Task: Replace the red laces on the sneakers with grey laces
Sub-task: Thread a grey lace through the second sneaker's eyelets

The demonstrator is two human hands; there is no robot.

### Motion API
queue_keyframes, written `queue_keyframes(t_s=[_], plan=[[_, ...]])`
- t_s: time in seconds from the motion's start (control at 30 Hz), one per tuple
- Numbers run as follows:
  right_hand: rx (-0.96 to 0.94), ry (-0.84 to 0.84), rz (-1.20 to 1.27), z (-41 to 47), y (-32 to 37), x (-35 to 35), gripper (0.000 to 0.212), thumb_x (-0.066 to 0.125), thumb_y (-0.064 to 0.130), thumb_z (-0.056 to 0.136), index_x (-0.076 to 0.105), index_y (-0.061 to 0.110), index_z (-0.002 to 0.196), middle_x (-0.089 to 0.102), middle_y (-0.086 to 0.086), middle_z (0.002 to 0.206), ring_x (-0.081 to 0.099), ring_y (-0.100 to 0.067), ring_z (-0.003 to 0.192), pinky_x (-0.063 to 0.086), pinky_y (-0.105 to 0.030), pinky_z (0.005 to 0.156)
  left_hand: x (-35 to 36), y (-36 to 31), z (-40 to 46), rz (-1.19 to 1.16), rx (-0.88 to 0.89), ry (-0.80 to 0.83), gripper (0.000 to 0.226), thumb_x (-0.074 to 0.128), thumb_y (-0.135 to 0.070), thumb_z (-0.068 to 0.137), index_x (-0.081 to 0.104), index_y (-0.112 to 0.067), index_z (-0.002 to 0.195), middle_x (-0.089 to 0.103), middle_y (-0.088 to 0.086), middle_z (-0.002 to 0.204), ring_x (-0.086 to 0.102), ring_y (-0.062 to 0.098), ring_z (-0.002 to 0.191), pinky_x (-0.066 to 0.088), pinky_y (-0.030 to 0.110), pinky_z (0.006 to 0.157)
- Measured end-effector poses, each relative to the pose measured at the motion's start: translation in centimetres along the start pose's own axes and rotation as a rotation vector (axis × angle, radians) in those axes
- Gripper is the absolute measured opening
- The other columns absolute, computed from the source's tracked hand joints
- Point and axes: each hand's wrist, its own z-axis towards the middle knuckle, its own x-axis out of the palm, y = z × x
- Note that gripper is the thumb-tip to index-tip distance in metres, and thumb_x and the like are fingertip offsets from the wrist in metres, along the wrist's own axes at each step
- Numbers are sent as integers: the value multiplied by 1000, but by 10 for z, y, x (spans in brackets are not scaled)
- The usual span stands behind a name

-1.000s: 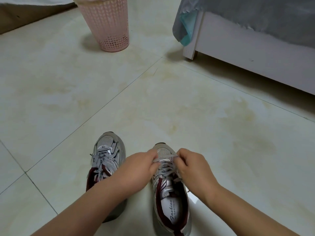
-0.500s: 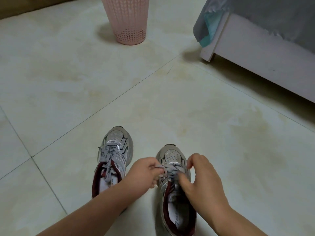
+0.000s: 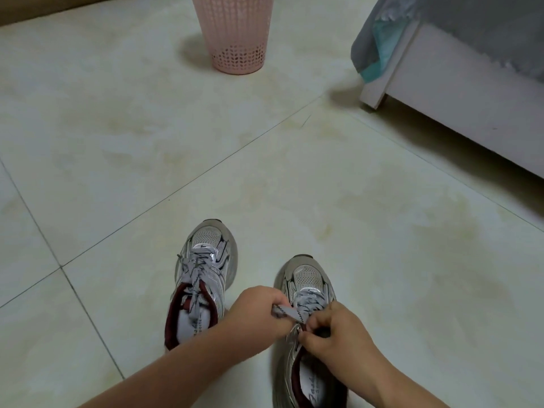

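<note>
While the left hand point(image 3: 259, 313) pinches a flat grey lace point(image 3: 287, 313) pulled sideways, the right hand point(image 3: 335, 334) pinches the lacing at the right sneaker point(image 3: 306, 278). Both sneakers stand side by side on the tiled floor point(image 3: 117, 142), the left sneaker point(image 3: 206, 248) already laced grey.

Two silver-grey sneakers with dark red lining stand upright on the floor, toes pointing away. The left sneaker point(image 3: 203, 278), set slightly farther forward, is fully laced with a grey patterned lace point(image 3: 195, 267). Just beside it to the right, the right sneaker point(image 3: 307, 279) has its grey lace end point(image 3: 284, 313) drawn out sideways to the left.
</note>
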Motion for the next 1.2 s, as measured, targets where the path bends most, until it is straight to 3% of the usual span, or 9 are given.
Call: queue_keyframes(t_s=[0.2, 0.43, 0.7, 0.8, 0.9, 1.0, 1.1, 1.13, 1.2], plan=[[-11, 30, 186, 1, -3, 1, 38, 65, 8, 76, 50, 26, 46, 45, 4, 60, 40, 0, 50, 33, -9, 52, -5, -2, 1, -33, -34, 84, 16, 60, -14, 81, 60, -14, 65, 59, 7, 59, 57, 19, 54, 54, 30, 60], [-1, 11, 183, 3, -5, 2, 38, 67, 11, 78, 50, 26, 48, 45, 8, 77, 48, 6, 59, 38, -7, 60, -4, -6, 4, 273, 13, 54, 24, 57, -19, 81, 51, -19, 58, 54, 3, 59, 48, 17, 55, 45, 27, 56], [22, 48, 203, 5, -3, -1, 42, 55, 2, 80, 41, 19, 45, 41, 3, 67, 38, -2, 53, 32, -14, 54, -3, -15, 7, 420, 81, 37, 16, 57, -22, 82, 64, -11, 73, 41, -1, 53, 40, 17, 60, 25, 19, 46], [-1, 65, 117, 7, -3, -2, 31, 50, -2, 77, 47, 16, 52, 43, 5, 73, 42, -1, 61, 33, -13, 57, -4, -20, 7, 530, 101, 52, 19, 55, -23, 84, 68, -9, 86, 51, 3, 68, 49, 19, 71, 28, 25, 55], [-64, 65, 36, 6, -3, 1, 33, 55, 0, 75, 47, 19, 49, 42, -2, 62, 39, -2, 56, 31, -16, 55, 2, -29, 13, 794, 114, 148, 22, 50, -12, 84, 65, -8, 101, 50, 8, 76, 51, 25, 81, 35, 27, 69], [-76, 40, -31, 7, -6, 2, 20, 58, 8, 77, 56, 5, 57, 41, -1, 63, 37, -8, 59, 29, -19, 54, 10, -34, 21, 936, 128, 217, 29, 49, -1, 82, 63, -6, 108, 55, 10, 79, 53, 29, 82, 42, 32, 74], [-61, 11, -24, 8, -10, 6, 34, 60, 9, 77, 48, 26, 50, 43, 7, 72, 42, -3, 63, 34, -15, 57, 6, -24, 22, 688, 84, 166, 18, 54, -7, 81, 68, -8, 93, 59, 9, 80, 55, 21, 76, 41, 24, 65], [-60, 4, -14, 9, -11, 7, 37, 62, 13, 78, 46, 31, 50, 42, 10, 77, 43, 0, 67, 35, -12, 59, 4, -17, 20, 486, 38, 146, 10, 59, -8, 80, 68, -10, 79, 59, 5, 67, 56, 16, 64, 39, 19, 57], [-63, -1, -7, 10, -11, 9, 33, 65, 20, 81, 51, 35, 55, 42, 13, 81, 44, 3, 71, 36, -10, 62, 3, -7, 16, 33, -121, 128, 21, 66, -5, 78, 60, -17, 61, 53, -5, 46, 50, 6, 42, 38, 14, 44]])
